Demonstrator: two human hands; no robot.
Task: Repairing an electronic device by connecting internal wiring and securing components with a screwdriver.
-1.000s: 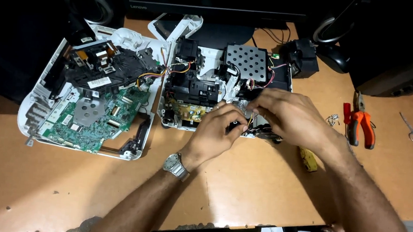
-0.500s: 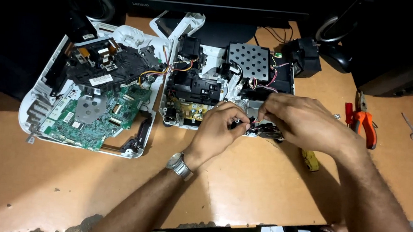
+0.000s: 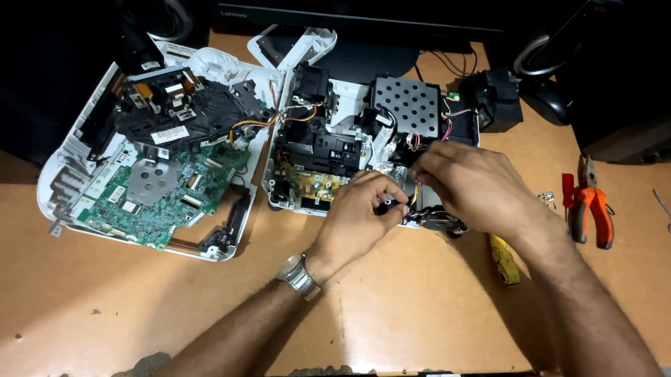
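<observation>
A small black part (image 3: 392, 209) sits at the near edge of the opened white chassis (image 3: 355, 146), pinched in the left hand (image 3: 361, 218). The right hand (image 3: 471, 183) grips wires just beside it, fingers clenched. This looks like working the part loose; the next move likely needs a gentle pull. Left lies a green circuit board (image 3: 163, 195); right, orange pliers (image 3: 589, 204).

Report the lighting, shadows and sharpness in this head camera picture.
Head view: warm overhead light on the desk; background almost black; both forearms cast soft shadows; left hand and right hand reasonably sharp; green circuit board crisp; slight wide-angle bending at the edges.
</observation>
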